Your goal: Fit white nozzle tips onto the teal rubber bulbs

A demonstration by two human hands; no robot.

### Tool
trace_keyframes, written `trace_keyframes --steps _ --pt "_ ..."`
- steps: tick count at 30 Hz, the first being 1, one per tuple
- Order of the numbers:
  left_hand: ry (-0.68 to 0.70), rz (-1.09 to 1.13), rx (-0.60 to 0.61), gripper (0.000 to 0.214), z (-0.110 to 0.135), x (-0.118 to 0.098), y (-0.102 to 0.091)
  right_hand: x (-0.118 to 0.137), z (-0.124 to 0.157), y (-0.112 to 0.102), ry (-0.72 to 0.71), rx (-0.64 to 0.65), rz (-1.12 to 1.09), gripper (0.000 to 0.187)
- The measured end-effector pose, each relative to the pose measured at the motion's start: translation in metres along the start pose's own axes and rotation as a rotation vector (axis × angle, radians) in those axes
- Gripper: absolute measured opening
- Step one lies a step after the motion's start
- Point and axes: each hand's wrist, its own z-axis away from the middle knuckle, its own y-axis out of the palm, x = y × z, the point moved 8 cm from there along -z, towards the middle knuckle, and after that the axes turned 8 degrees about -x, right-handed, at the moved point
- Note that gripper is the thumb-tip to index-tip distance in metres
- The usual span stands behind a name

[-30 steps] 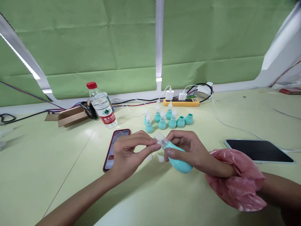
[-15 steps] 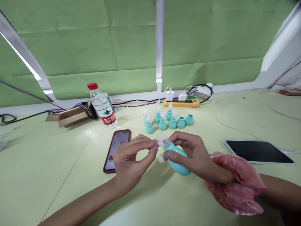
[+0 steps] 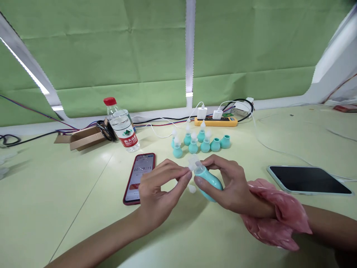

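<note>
My right hand (image 3: 230,184) is wrapped round a glossy teal squeeze bulb (image 3: 209,180), thumb on the near side, its mouth tilted up and to the left. A clear plastic nozzle tip (image 3: 194,162) is at that mouth; whether it is seated in it I cannot tell. My left hand (image 3: 161,190) pinches the tip's near edge between thumb and forefinger, partly covering it. Just below the fingertips lies a small translucent piece (image 3: 192,188) on the table. Beyond the hands stand several small teal bulbs (image 3: 193,147), most with clear tips; two at the right end have bare mouths.
A red-cased phone (image 3: 134,175) lies beside my left hand, and a second phone (image 3: 309,179) lies to the right. Behind stand a water bottle (image 3: 124,130), a cardboard box (image 3: 87,137) and a yellow power strip (image 3: 216,122) with cables. Pink plastic (image 3: 279,212) wraps my right wrist.
The bulb has turned slightly in my right hand, and less of its lower end shows. My left fingertips have shifted a little right with the clear tip.
</note>
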Motion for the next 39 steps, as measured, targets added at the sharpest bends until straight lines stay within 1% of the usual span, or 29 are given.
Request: trace_keyframes --steps 2,3,5,7,8,9,10,12,13,14,15,17,19,20,21,23,25,27,31,33,35,36,38,39 --pt "-0.144 0.035 0.005 0.01 0.001 0.01 0.0 -0.004 -0.003 -0.001 0.056 0.002 -0.022 0.013" --pt "-0.232 0.059 0.01 0.007 0.002 0.016 0.0 -0.008 -0.005 0.001 0.12 0.037 -0.065 0.015" --pt "-0.422 0.124 0.035 0.002 0.004 0.03 0.003 -0.02 -0.006 0.012 0.318 0.19 -0.23 0.016" --pt "-0.603 0.222 0.086 0.004 0.007 0.043 0.008 -0.03 0.0 0.027 0.565 0.396 -0.446 0.015" --pt "-0.68 0.285 0.116 0.005 0.008 0.048 0.011 -0.033 0.004 0.033 0.686 0.481 -0.556 0.015" --pt "-0.747 0.351 0.143 0.007 0.009 0.052 0.014 -0.036 0.007 0.037 0.801 0.533 -0.66 0.017" --pt "-0.802 0.416 0.165 0.008 0.01 0.055 0.017 -0.038 0.01 0.039 0.908 0.558 -0.756 0.019" --pt "-0.86 0.506 0.202 0.011 0.01 0.059 0.021 -0.043 0.013 0.041 1.079 0.548 -0.914 0.022" --pt "-0.851 0.508 0.23 0.012 0.009 0.06 0.022 -0.046 0.012 0.04 1.133 0.518 -0.963 0.023" --pt "-0.808 0.468 0.263 0.012 0.008 0.061 0.022 -0.049 0.011 0.039 1.162 0.478 -0.987 0.024" --pt "-0.727 0.381 0.302 0.011 0.006 0.061 0.021 -0.053 0.008 0.036 1.17 0.432 -0.988 0.024" --pt "-0.473 0.096 0.392 0.008 0.002 0.06 0.022 -0.058 0.003 0.029 1.152 0.337 -0.951 0.022" --pt "-0.194 -0.228 0.492 0.009 0.006 0.06 0.028 -0.062 0.0 0.025 1.136 0.274 -0.918 0.02" --pt "-0.09 -0.362 0.551 0.012 0.012 0.063 0.034 -0.063 0.0 0.024 1.131 0.26 -0.912 0.019" --pt "-0.021 -0.476 0.613 0.014 0.019 0.068 0.04 -0.064 0.0 0.024 1.128 0.252 -0.908 0.018" --pt "0.046 -0.621 0.71 0.015 0.033 0.08 0.049 -0.066 0.0 0.024 1.125 0.24 -0.901 0.017" --pt "0.054 -0.66 0.76 0.013 0.042 0.089 0.055 -0.069 0.001 0.025 1.123 0.225 -0.879 0.016" --pt "0.049 -0.652 0.772 0.013 0.047 0.092 0.057 -0.071 0.0 0.024 1.107 0.208 -0.854 0.015" --pt "0.026 -0.588 0.753 0.013 0.047 0.093 0.058 -0.068 -0.004 0.022 1.034 0.232 -0.78 0.017" --pt "-0.008 -0.522 0.732 0.014 0.044 0.091 0.057 -0.065 -0.006 0.021 0.97 0.264 -0.715 0.019" --pt "-0.098 -0.461 0.659 0.014 0.035 0.09 0.051 -0.062 -0.009 0.02 0.86 0.309 -0.595 0.02" --pt "-0.167 -0.436 0.597 0.015 0.03 0.09 0.046 -0.061 -0.011 0.02 0.789 0.337 -0.498 0.02" --pt "-0.316 -0.356 0.462 0.016 0.02 0.089 0.033 -0.059 -0.013 0.019 0.625 0.39 -0.256 0.021" --pt "-0.374 -0.294 0.416 0.018 0.017 0.087 0.028 -0.058 -0.012 0.02 0.545 0.416 -0.134 0.021"
